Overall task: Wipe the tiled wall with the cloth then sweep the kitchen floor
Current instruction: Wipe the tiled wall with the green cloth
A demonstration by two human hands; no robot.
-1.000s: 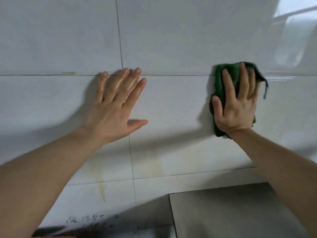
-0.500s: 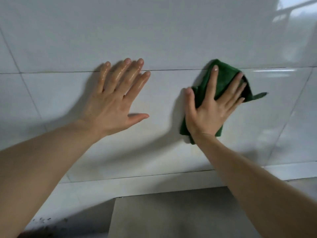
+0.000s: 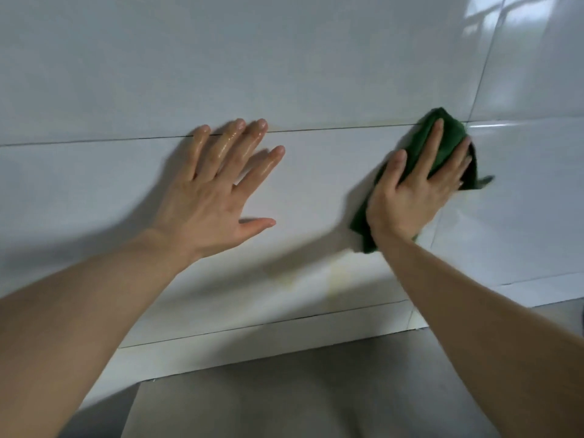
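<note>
The white tiled wall [image 3: 284,74] fills most of the head view. A dark green cloth [image 3: 447,134] lies flat against it at the right, near a grout line. My right hand [image 3: 414,191] presses the cloth onto the tiles with straight, spread fingers; the cloth shows above the fingertips and below the wrist. My left hand [image 3: 218,188] rests flat on the wall to the left, fingers spread and shiny with wet, holding nothing.
A yellowish stain [image 3: 335,276] marks the tile below and between the hands. A grey countertop [image 3: 284,403] runs along the bottom, meeting the wall. Bright window glare [image 3: 493,26] sits on the tiles at top right.
My right hand has slid the cloth to the right along the wall, away from the left hand. The left hand has stayed pressed on the tiles.
</note>
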